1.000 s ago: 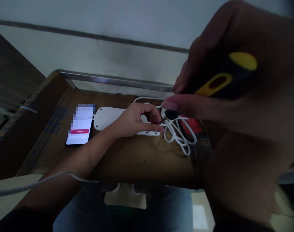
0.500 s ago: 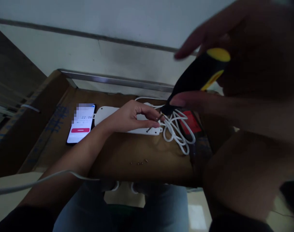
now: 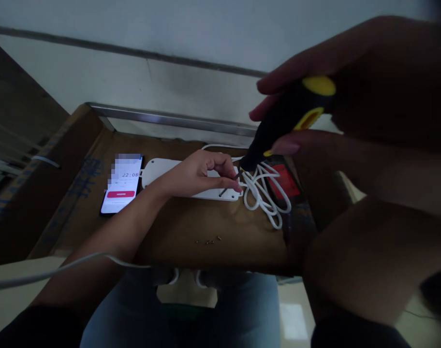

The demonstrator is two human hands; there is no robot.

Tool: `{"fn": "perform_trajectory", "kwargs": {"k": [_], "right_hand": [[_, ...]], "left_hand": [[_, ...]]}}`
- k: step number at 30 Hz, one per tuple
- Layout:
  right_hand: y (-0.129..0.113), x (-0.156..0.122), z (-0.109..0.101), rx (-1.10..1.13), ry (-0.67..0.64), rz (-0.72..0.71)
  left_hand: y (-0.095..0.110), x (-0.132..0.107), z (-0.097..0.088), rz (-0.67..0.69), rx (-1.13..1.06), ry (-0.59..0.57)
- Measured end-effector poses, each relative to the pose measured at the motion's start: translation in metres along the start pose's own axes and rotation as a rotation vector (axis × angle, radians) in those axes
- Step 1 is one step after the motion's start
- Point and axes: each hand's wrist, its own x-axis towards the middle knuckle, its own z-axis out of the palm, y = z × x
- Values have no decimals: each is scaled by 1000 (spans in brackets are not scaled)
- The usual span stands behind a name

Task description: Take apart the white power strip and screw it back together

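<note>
A black and yellow screwdriver (image 3: 276,121) slants down to the left, its tip at the right end of a long white casing (image 3: 160,169) that looks like the back of a power strip. My right hand (image 3: 369,96) grips the handle between fingers and thumb. Lower down, my left hand (image 3: 206,174) pinches the metal shaft just above the casing and covers part of it. What lies under the tip is too small to make out. Several small screws (image 3: 209,241) lie on the brown cardboard surface (image 3: 242,227) nearer to me.
A coiled white cable (image 3: 264,198) lies right of the casing, by a red patch (image 3: 284,181). A phone (image 3: 121,193) with a lit screen sits at the left. Cardboard walls (image 3: 57,179) flank the work surface, and a metal rail (image 3: 169,121) runs behind it.
My right hand has come slightly down and left, with its fingers closing around the handle. The screwdriver handle has shifted a little left. My left hand has barely moved.
</note>
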Motion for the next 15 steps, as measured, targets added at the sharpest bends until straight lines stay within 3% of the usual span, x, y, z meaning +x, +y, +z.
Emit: {"fn": "perform_trajectory", "kwargs": {"k": [1, 3, 4, 7, 12, 15], "right_hand": [[-4, 0, 4, -6, 92, 35], [-15, 1, 15, 6, 155, 141], [-20, 1, 20, 37, 219, 32], [-30, 2, 31, -94, 260, 47], [-16, 6, 36, -387, 452, -24], [-5, 7, 36, -521, 488, 19]], "left_hand": [[-1, -1, -2, 2, 78, -33], [-6, -2, -6, 3, 293, -81], [-9, -2, -7, 6, 414, -81], [-20, -3, -6, -27, 695, -109], [-27, -2, -1, -113, 848, -117], [-29, 0, -1, -122, 857, -131]]}}
